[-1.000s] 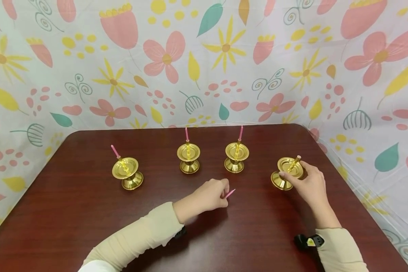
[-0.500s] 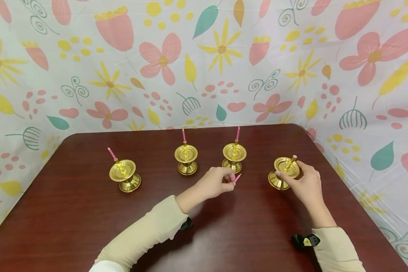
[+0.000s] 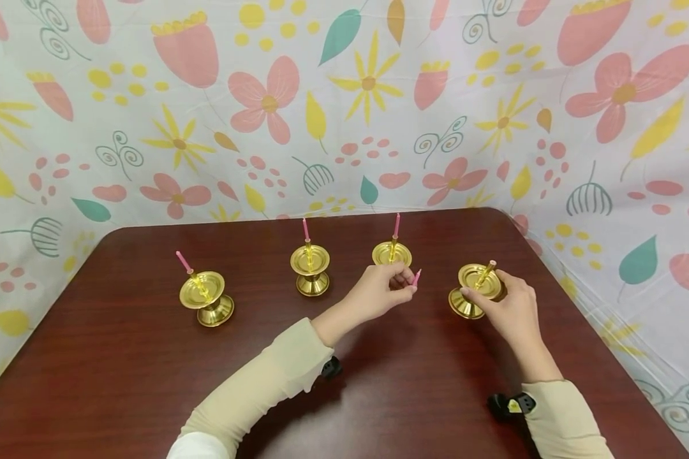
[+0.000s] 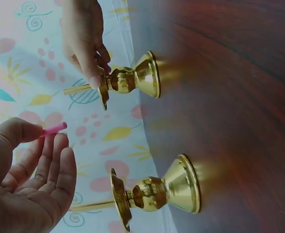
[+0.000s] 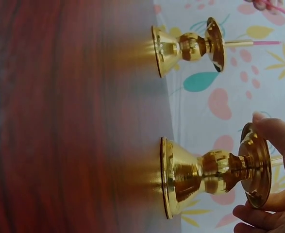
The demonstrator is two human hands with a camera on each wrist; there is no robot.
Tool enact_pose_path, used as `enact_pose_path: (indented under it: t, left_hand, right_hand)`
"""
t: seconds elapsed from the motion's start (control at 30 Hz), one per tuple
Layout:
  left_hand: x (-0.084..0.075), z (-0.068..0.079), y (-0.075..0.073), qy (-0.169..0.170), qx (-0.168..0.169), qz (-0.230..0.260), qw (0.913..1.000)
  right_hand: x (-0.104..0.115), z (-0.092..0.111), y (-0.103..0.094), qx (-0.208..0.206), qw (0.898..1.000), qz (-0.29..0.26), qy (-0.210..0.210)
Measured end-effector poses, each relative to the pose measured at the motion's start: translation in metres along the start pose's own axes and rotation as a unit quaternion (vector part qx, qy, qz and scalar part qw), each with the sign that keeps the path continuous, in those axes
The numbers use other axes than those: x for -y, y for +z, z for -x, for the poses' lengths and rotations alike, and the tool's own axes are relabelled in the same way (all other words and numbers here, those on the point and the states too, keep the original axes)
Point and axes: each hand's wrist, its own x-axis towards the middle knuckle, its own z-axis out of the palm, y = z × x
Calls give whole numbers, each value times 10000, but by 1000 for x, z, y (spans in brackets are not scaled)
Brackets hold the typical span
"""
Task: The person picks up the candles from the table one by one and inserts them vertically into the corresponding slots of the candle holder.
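A short pink candle (image 3: 416,278) is pinched between the thumb and fingertips of my left hand (image 3: 379,292). In the left wrist view the lower end of this candle (image 4: 56,129) shows, above the table and apart from any holder. My right hand (image 3: 515,313) grips the dish rim of the rightmost brass candle holder (image 3: 466,305), thumb on one side and fingers on the other. That holder stands upright with a bare gold tube at its centre. Behind my left hand is another brass holder (image 3: 382,253) carrying a pink candle (image 3: 397,225); its base is hidden in the head view.
Farther left stand two more brass holders, one near the middle (image 3: 312,284) and one at the left (image 3: 215,312), each with a pink candle upright in its tube. The dark red wooden table (image 3: 120,357) ends at a flower-patterned cloth (image 3: 207,146).
My left hand has moved right and away from me with the pink candle, toward the rightmost holder. My right hand keeps its grip on that holder. The view has shifted slightly.
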Motion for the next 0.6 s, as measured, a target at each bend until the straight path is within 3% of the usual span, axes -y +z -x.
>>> enact_pose_path:
  t: [0.3,0.6]
  left_hand:
    - [-9,-17,5,155,-310,255,9991]
    - [-19,-34,11,458,-501,178,9975]
  right_hand:
    - [2,1,1,-29,10000,5,80]
    - [2,1,1,-136,9999,35,-18]
